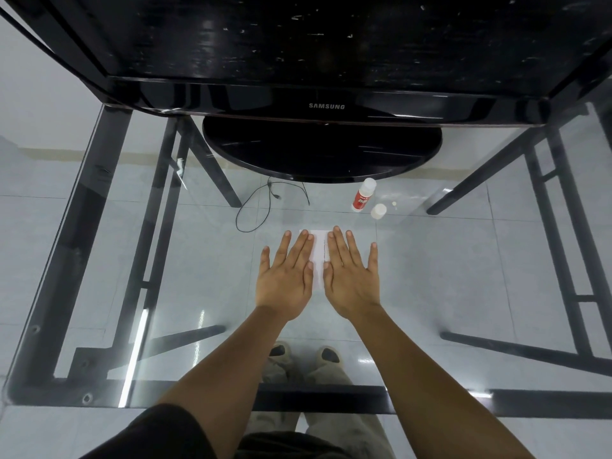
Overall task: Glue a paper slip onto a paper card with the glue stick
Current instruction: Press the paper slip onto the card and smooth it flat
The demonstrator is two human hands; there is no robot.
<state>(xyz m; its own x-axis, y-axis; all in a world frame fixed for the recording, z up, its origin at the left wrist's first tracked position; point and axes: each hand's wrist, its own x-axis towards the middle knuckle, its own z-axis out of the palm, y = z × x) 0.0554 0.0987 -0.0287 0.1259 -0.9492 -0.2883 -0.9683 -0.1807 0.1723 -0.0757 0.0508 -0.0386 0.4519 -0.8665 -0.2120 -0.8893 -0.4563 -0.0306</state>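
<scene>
Pressing flat on the glass table, both hands lie palm-down side by side with the fingers stretched out and slightly spread — neither one grasps anything. The left hand and the right hand cover most of a white paper card, which shows only in the narrow gap between the two index fingers and just beyond the fingertips. A line of fine print runs along the strip of paper visible beside the right index finger; whether that strip is a separate paper slip or part of the card cannot be told. Past the right hand's fingertips and a little to their right stands the glue stick, uncapped and leaning slightly, with a red label on its white body. Its white cap sits on the glass just beside it, nearer the fingers. Beyond the left fingertips a thin black cable loops, seen through the glass, near the round black base of a Samsung monitor. Through the tabletop, under the wrists, the person's shoes show on the tiled floor.
</scene>
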